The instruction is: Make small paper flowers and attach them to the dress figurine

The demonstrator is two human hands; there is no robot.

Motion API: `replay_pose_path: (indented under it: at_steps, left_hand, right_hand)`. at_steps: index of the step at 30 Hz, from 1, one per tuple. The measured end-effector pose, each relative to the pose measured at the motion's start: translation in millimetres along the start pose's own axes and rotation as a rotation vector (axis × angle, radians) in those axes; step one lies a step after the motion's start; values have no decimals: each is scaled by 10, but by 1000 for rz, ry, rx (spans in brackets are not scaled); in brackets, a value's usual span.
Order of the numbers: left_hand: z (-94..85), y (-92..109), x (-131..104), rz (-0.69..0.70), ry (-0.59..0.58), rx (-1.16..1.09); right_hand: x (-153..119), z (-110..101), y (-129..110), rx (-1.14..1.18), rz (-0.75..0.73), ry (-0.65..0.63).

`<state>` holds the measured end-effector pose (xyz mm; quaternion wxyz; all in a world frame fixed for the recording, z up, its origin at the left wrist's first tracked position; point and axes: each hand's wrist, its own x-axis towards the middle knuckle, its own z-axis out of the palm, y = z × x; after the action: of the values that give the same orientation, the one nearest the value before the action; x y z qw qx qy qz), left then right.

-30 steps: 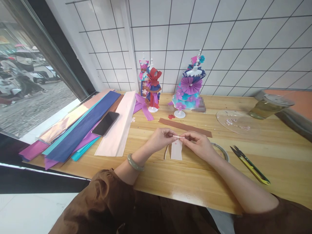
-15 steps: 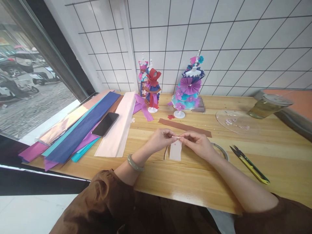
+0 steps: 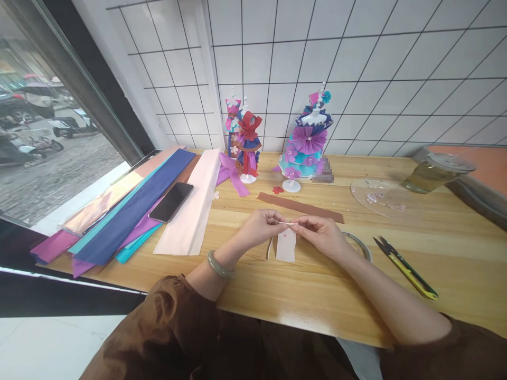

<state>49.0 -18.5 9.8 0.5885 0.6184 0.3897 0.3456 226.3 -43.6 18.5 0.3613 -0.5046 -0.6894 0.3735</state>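
Left hand [image 3: 264,227], right hand [image 3: 320,232] both pinching top of pale paper strip [image 3: 285,251], toward table [image 3: 253,287] front edge. Reddish mark [image 3: 284,236] on it unreadable.

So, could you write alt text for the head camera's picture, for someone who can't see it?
A person's left hand and right hand pinch a small pale piece between them at a wooden table. Colourful miniature dress forms stand by the tiled wall behind; a phone lies on paper to the left and black-and-yellow snips to the right.
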Motion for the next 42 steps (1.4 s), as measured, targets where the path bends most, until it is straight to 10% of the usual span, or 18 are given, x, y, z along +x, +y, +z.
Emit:
replay_pose_path:
  at_steps: [42]
  left_hand:
    - [-48,11,26,10,-18,-270]
  right_hand:
    - [4,-38,54,239,52,14]
